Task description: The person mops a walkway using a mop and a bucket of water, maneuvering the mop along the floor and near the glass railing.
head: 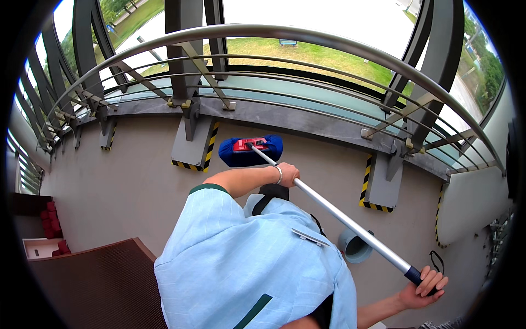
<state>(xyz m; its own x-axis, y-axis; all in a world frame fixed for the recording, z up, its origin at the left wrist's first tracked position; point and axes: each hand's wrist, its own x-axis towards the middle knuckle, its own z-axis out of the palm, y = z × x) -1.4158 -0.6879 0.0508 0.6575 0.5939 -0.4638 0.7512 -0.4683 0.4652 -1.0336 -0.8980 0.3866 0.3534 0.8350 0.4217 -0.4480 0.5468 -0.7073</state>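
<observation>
A flat mop with a silver metal pole [345,218] slants across the view in front of me. Its head, a blue cloth pad [250,158] with a red plastic plate [250,144] on top, lies on the grey floor below the railing. My left hand [288,174], with a bracelet at the wrist, is closed around the lower part of the pole. Around the dark blue grip at the pole's upper end my right hand [425,287] is curled. Under the pole, on the floor between my hands, stands a grey-blue bucket [356,249].
A curved metal railing [287,31] runs along the windows ahead. Grey column bases [191,144] edged with yellow-black tape jut onto the floor [123,177]. A brown woven panel [102,283] stands at lower left, and red seats [50,220] are at far left.
</observation>
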